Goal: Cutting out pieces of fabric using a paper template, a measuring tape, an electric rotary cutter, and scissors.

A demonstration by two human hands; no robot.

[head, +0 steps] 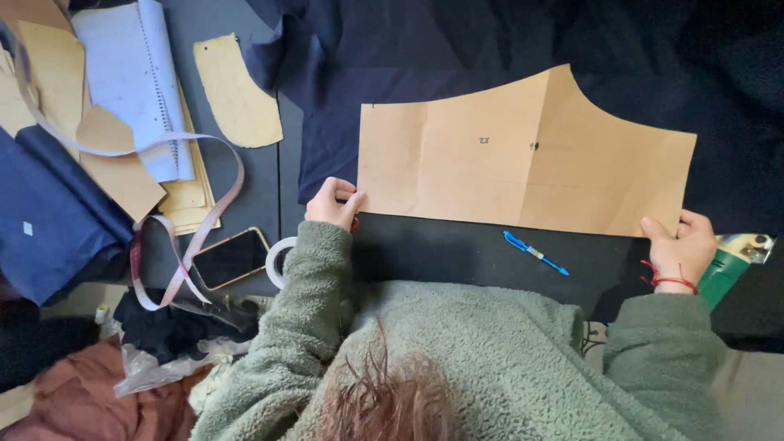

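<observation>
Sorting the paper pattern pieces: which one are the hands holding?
The large tan pattern piece on the dark fabric; left hand and right hand grip its lower corners. The others lie untouched.

I am reaching both arms forward, spreading them wide, curling my left hand into a pinch, closing my right hand likewise.

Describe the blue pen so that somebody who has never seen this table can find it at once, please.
Start from the large tan paper pattern lying on the dark navy fabric, held at its lower corners by the left hand and right hand. Just below its lower edge, on the black surface, lies the blue pen. It is the only slim bright-blue thing there, lying slanted.
</observation>
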